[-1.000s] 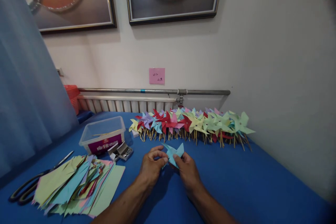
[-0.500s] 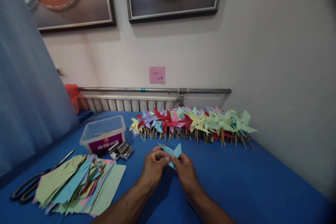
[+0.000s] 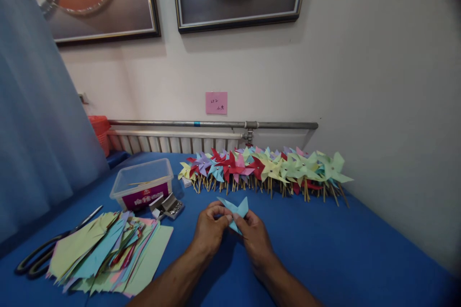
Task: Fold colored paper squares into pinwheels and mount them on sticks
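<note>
A light blue paper pinwheel (image 3: 237, 207), its blades folded in toward the middle, is held between my two hands above the blue table. My left hand (image 3: 212, 224) pinches it from the left with thumb and fingers. From the right, my right hand (image 3: 254, 234) is closed on it, the thumb pressed near its centre. The fingers hide the pinwheel's middle and part of its lower blades. Behind my hands stands a row of finished paper pinwheels (image 3: 272, 169) on thin wooden sticks, in red, yellow, green, purple, pink and blue.
Left of my hands lie a pile of cut coloured paper (image 3: 108, 254) and black-handled scissors (image 3: 43, 255). Behind these are a small open box of metal pins (image 3: 173, 206) and a clear plastic tub (image 3: 142, 182) with a few sticks. A radiator (image 3: 173, 143) runs along the wall.
Almost nothing differs. Both hands keep the blue pinwheel in the same place, with only slight finger movement.
</note>
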`<state>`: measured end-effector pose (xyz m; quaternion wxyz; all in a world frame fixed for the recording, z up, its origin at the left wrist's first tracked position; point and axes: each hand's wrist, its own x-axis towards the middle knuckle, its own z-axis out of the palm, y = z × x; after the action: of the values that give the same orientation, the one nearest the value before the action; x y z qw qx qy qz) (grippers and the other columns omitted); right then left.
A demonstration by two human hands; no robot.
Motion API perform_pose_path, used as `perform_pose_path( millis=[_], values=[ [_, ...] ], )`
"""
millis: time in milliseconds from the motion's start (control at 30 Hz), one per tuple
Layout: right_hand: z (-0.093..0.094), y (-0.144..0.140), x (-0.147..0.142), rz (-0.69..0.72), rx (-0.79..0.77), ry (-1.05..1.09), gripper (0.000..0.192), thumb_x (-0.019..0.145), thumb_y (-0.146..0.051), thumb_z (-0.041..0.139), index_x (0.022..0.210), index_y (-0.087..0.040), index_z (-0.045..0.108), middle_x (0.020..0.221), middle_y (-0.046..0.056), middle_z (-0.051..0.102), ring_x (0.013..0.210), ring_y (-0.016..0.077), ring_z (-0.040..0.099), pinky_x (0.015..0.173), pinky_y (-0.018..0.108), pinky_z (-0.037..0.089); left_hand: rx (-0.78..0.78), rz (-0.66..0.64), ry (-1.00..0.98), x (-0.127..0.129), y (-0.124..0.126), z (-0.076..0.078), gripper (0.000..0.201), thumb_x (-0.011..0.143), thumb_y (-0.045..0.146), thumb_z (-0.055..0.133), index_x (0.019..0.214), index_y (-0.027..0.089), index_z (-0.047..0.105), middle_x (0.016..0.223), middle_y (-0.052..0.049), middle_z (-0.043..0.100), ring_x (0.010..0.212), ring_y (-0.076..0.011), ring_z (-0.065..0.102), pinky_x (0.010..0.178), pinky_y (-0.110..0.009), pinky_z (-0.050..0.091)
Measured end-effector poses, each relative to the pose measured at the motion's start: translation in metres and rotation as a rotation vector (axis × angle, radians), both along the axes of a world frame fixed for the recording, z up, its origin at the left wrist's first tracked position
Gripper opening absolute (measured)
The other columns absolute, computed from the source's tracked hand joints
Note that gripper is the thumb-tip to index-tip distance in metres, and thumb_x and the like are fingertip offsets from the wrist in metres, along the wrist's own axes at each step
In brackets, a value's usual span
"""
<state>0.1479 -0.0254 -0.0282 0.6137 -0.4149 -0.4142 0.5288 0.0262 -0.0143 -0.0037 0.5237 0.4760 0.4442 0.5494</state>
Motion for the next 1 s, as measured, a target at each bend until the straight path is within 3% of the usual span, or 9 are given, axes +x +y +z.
perform_pose_path(
  millis=[67, 233, 400, 633, 1000],
  values=[
    [0.0004, 0.0004, -0.0005, 0.002, 0.006, -0.005, 0.041, 0.073, -0.049, 0.079, 0.102, -0.019, 0.075, 0.097, 0.008, 0.078, 0.09, 0.0272, 0.071, 0.079, 0.038, 0.056, 0.019, 0.01, 0.011, -0.0002, -0.0005, -0.0001, 0.023, 0.057, 0.033, 0.078, 0.063, 0.012, 0.068, 0.11, -0.011, 0.063, 0.069, -0.0147, 0.061, 0.056, -0.026, 0.051],
    [-0.0002, 0.0016, -0.001, 0.015, 0.018, -0.005, 0.043, 0.073, -0.05, 0.078, 0.102, -0.019, 0.074, 0.101, 0.009, 0.077, 0.095, 0.0282, 0.071, 0.082, 0.038, 0.056, 0.019, 0.056, 0.003, 0.0007, 0.0013, -0.0063, 0.027, 0.06, 0.031, 0.081, 0.069, 0.016, 0.06, 0.066, 0.0, 0.061, 0.058, -0.0135, 0.058, 0.056, -0.025, 0.049],
    [-0.0016, 0.0022, 0.0, 0.023, 0.032, -0.004, 0.04, 0.075, -0.049, 0.077, 0.1, -0.018, 0.073, 0.099, 0.008, 0.077, 0.095, 0.0273, 0.07, 0.089, 0.04, 0.053, -0.042, 0.033, -0.101, 0.0025, 0.0025, -0.0058, 0.043, 0.051, 0.035, 0.088, 0.079, 0.015, 0.062, 0.071, -0.003, 0.068, 0.062, -0.0174, 0.063, 0.057, -0.028, 0.051],
    [0.0061, -0.0011, 0.0006, 0.042, 0.032, -0.006, 0.043, 0.073, -0.053, 0.078, 0.099, -0.018, 0.074, 0.094, 0.009, 0.077, 0.091, 0.0286, 0.07, 0.08, 0.038, 0.056, -0.053, -0.076, -0.061, 0.0004, -0.0009, 0.0018, 0.037, 0.055, 0.041, 0.086, 0.07, 0.012, 0.068, 0.063, -0.003, 0.067, 0.056, -0.0138, 0.058, 0.058, -0.026, 0.047],
    [0.0047, 0.0017, 0.0058, 0.028, 0.025, -0.082, 0.04, 0.071, -0.051, 0.078, 0.095, -0.019, 0.076, 0.088, 0.007, 0.078, 0.084, 0.0268, 0.07, 0.071, 0.033, 0.053, -0.016, -0.012, -0.013, -0.0004, 0.0031, -0.0068, 0.035, 0.056, 0.039, 0.085, 0.059, 0.015, 0.06, 0.052, 0.004, 0.054, 0.049, -0.0077, 0.043, 0.052, -0.022, 0.034]
  ],
)
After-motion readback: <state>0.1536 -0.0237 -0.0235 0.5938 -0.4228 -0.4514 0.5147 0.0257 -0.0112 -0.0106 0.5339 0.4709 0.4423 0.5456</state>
